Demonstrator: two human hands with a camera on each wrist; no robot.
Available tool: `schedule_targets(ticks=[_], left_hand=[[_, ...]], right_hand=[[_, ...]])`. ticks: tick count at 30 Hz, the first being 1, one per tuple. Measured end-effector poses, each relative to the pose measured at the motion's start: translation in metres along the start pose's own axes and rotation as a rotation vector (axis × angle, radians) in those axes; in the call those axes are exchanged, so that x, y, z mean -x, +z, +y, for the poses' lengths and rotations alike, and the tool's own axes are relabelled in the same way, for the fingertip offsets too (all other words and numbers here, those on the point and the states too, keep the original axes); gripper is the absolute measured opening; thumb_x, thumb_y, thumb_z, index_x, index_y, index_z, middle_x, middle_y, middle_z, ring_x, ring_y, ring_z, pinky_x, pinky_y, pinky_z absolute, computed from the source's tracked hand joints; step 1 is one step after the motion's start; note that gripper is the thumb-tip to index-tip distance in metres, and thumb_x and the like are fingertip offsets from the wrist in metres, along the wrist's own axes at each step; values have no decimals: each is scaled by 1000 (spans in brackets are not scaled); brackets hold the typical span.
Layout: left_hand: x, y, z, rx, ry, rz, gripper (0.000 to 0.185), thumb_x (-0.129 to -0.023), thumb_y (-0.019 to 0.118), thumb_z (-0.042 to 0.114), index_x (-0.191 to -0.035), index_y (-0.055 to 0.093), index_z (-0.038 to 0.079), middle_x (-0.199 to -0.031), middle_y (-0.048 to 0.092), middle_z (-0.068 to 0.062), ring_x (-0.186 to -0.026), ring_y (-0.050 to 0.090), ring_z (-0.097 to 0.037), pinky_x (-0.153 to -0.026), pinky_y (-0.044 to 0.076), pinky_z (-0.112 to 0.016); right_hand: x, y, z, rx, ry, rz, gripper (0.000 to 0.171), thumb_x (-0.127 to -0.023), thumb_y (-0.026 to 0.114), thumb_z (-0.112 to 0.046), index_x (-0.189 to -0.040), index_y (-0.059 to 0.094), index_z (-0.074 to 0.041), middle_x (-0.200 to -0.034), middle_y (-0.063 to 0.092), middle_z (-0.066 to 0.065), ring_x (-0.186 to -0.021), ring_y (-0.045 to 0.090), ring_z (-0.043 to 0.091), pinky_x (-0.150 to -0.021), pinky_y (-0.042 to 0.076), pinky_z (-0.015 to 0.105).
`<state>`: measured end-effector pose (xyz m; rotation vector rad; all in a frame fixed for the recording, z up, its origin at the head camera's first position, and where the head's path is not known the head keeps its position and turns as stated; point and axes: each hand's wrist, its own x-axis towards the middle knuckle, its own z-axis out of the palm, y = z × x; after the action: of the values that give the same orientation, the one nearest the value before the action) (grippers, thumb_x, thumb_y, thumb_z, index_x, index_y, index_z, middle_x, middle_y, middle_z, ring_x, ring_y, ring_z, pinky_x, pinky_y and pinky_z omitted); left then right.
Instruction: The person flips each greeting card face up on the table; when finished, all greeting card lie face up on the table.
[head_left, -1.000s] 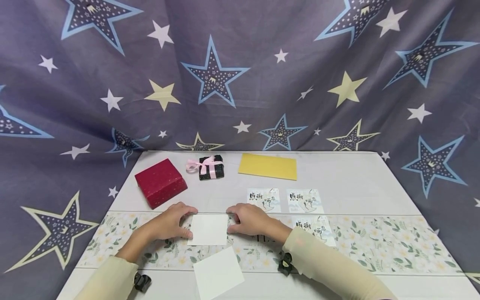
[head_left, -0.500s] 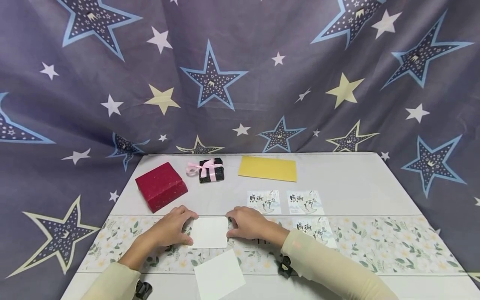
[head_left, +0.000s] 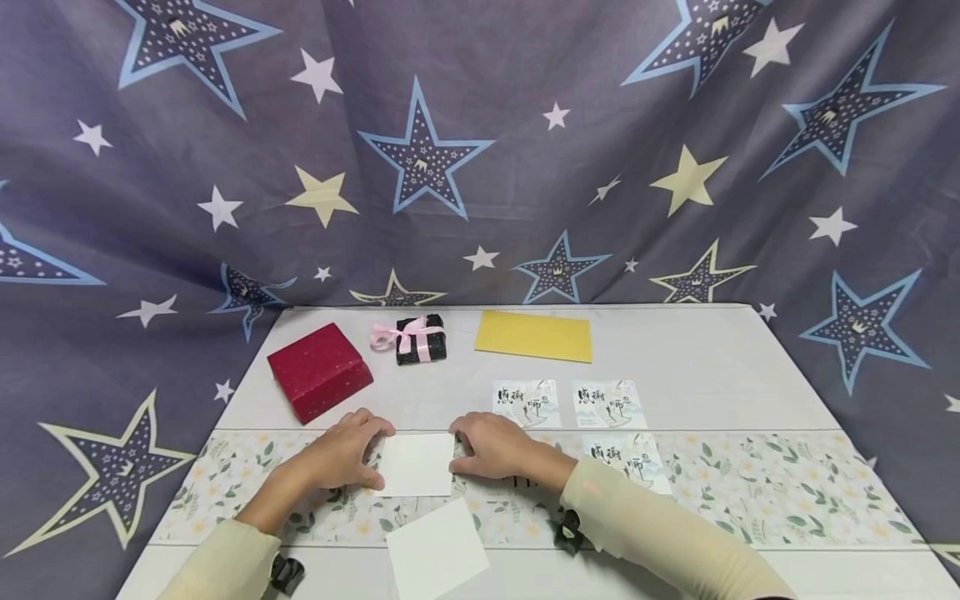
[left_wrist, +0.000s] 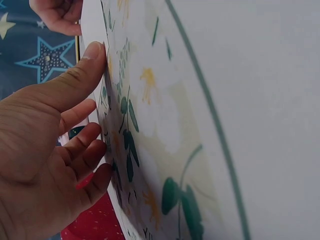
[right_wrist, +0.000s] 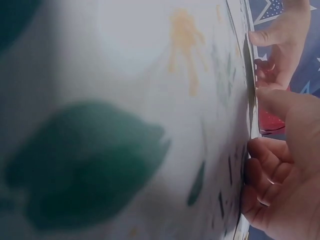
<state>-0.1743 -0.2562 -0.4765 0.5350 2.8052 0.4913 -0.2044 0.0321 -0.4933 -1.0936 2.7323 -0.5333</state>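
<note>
A white square card (head_left: 416, 465) lies flat on the floral strip of the tablecloth in the head view. At its left edge is my left hand (head_left: 343, 454), its index finger and thumb spread apart towards the two left corners. My right hand (head_left: 495, 446) mirrors it at the right edge, thumb and index finger likewise apart. In the left wrist view the left thumb (left_wrist: 82, 75) touches the surface and the other fingers are loosely bent. The right fingers (right_wrist: 260, 175) rest bent against the surface in the right wrist view. A second white square card (head_left: 437, 550) lies tilted nearer the front.
Behind the hands stand a red box (head_left: 320, 372) and a small black gift box (head_left: 422, 339) with a pink ribbon. A yellow envelope-like sheet (head_left: 534, 336) lies at the back. Three printed cards, one of them a card (head_left: 609, 405) with black lettering, lie to the right.
Both hands stay at the white card's edges, and the card keeps its place on the cloth. Only the head view shifts slightly.
</note>
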Motion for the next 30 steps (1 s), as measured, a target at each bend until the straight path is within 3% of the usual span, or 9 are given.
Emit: schedule_targets(ticks=[11,19,27,30], left_hand=[[-5,1,-1,19,-21,-12,78,-68,93,40,-135,60,19,-120,57,0,-109,50,-17,-97,48,-46],[-5,-2,-1,47,-10,-9,71,-72,92,34,-132,59,18,-116,58,0,-107,51,-17,-98,49,-46],[-7,-8,-4,191,93,-13,52,-85,83,18,-129,56,12,-86,62,9,-75,53,-4,-72,47,-23],[-8,-8,-3,230,119,2,47,-89,79,15,-130,55,11,-84,64,11,-72,55,-2,-71,48,-21]], right_hand=[[0,-1,-1,33,28,20,54,-87,79,-42,-126,64,-9,-82,56,-10,-78,52,5,-74,48,23],[0,-2,-2,8,35,26,52,-86,80,-40,-123,63,-8,-78,57,-11,-73,52,4,-69,46,22],[3,-5,0,-153,76,1,46,-87,79,-32,-120,56,-10,-78,56,-13,-65,49,1,-64,43,19],[6,-8,2,-257,71,11,44,-88,77,-23,-121,53,-7,-78,60,-12,-64,51,0,-65,44,19]])
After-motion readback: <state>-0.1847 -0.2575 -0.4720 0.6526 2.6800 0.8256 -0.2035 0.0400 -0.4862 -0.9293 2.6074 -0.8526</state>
